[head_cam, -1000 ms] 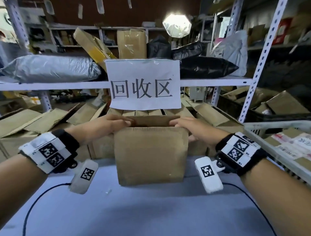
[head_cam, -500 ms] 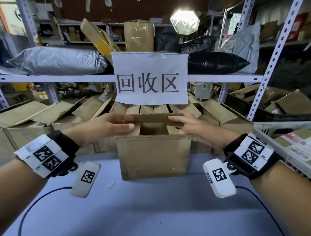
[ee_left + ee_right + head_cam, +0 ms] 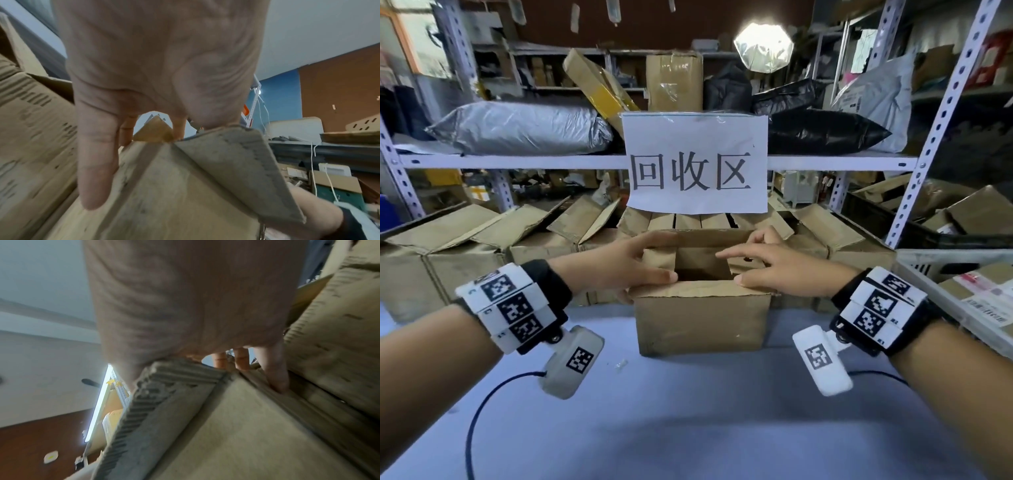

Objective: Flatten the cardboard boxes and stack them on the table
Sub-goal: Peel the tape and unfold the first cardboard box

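Observation:
A brown cardboard box (image 3: 702, 318) stands upright on the blue-grey table (image 3: 688, 418), its top partly open with a dark gap in the middle. My left hand (image 3: 619, 267) lies over the box's left top. Its thumb rests on the near flap's edge and its fingers reach to the far flap. My right hand (image 3: 784, 270) lies over the right top, thumb on the near edge, fingers spread above the inner flap. In the left wrist view my left hand (image 3: 160, 65) presses the box (image 3: 174, 194). In the right wrist view my right hand (image 3: 195, 296) has its fingertips on a fold of the box (image 3: 246, 426).
Several open cardboard boxes (image 3: 482, 246) stand in a row right behind the table. A shelf above them bears a white paper sign (image 3: 697, 164) and grey and black bags. A white crate (image 3: 941, 260) with parcels sits at the right, beside a shelf upright (image 3: 935, 130).
The box top was closed under both hands. The flaps have since parted, the middle gap has widened, and both hands have shifted outward and forward over the top.

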Demonstrator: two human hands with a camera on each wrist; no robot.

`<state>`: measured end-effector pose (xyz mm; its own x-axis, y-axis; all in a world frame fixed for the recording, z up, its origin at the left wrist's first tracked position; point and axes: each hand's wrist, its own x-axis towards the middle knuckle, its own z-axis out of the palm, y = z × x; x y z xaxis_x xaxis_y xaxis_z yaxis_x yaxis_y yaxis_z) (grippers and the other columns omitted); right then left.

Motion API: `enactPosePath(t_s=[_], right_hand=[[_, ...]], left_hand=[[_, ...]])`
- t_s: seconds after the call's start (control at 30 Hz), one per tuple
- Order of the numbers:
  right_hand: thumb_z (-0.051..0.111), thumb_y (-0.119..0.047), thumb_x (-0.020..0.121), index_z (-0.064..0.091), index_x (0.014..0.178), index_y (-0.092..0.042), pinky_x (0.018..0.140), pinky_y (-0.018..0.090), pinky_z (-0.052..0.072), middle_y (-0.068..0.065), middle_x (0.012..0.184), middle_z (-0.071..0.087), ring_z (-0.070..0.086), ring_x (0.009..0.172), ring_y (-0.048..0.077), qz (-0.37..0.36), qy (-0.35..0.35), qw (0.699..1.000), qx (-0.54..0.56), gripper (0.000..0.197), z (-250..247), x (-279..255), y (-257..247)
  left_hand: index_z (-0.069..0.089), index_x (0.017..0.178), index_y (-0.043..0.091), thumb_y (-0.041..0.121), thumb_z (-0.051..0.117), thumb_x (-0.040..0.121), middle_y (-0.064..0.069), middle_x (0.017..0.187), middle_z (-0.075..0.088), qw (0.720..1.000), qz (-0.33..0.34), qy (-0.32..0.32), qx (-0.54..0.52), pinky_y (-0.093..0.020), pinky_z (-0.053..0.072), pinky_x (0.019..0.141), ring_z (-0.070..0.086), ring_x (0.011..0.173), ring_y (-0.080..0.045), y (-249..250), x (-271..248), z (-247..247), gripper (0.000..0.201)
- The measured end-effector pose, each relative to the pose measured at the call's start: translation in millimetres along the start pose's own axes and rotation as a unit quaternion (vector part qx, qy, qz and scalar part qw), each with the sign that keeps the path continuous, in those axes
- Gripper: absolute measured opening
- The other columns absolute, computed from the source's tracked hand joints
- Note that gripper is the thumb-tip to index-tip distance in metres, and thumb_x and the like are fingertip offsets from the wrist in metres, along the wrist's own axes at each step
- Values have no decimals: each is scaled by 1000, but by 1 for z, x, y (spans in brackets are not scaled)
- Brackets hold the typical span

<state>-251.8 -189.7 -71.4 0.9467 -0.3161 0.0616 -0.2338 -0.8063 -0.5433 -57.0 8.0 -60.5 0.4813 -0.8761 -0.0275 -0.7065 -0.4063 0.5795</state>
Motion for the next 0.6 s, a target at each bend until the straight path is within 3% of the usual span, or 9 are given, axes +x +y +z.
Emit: enactPosePath(t_s=[0.1, 0.17, 0.23, 0.33, 0.43, 0.53, 0.6], right_hand=[[53, -57, 94, 53, 130, -60, 103, 20, 20, -8, 117, 30, 31, 116, -3, -13, -33, 997, -75, 36, -2, 11, 4], [49, -65, 91, 57, 127, -58, 105, 21, 23, -9, 114, 30, 32, 116, 1, -25, -30, 994, -104, 37, -1, 15, 8], [45, -73, 86, 61, 124, -49, 109, 25, 27, -10, 113, 29, 31, 120, 3, -33, -30, 991, -125, 48, -2, 18, 9], [41, -78, 77, 60, 116, -42, 106, 26, 29, -11, 118, 27, 31, 123, 4, -47, -21, 992, -115, 56, -2, 18, 11], [53, -68, 85, 48, 117, -39, 103, 18, 30, -16, 124, 23, 40, 118, -7, -65, -17, 995, -67, 43, -2, 17, 14], [59, -56, 90, 39, 120, -35, 101, 10, 30, -18, 125, 22, 35, 113, -22, -70, 6, 997, -10, 42, -2, 17, 20], [59, -50, 93, 38, 120, -34, 98, 16, 39, -11, 127, 26, 36, 111, -16, -52, 47, 997, 37, 38, 0, 16, 24]], left_hand=[[47, 140, 56, 54, 55, 99, 9, 132, 43, 994, 0, -33, 103, -19, 42, 94, 55, 123, -17, 3, 4, 0, 42], [51, 133, 57, 53, 51, 101, 10, 128, 42, 992, 1, -44, 115, -24, 35, 103, 53, 121, -14, 3, 4, 1, 33], [49, 126, 58, 56, 53, 98, 5, 127, 40, 993, -8, -51, 105, -30, 39, 106, 57, 113, -17, 1, 7, 1, 28], [38, 117, 60, 61, 60, 91, 4, 126, 39, 996, -14, -33, 78, -35, 45, 100, 59, 105, -19, -4, 9, 2, 35], [32, 118, 54, 59, 64, 89, 1, 124, 49, 999, -2, 1, 41, -38, 49, 95, 61, 103, -21, -5, 7, 5, 44], [30, 120, 48, 49, 64, 94, -12, 124, 59, 999, 5, 38, -27, -42, 52, 89, 63, 95, -19, -8, 3, 8, 43], [34, 122, 47, 41, 65, 95, -22, 122, 61, 993, 6, 45, -112, -47, 58, 81, 64, 85, -18, -12, -2, 10, 41]])
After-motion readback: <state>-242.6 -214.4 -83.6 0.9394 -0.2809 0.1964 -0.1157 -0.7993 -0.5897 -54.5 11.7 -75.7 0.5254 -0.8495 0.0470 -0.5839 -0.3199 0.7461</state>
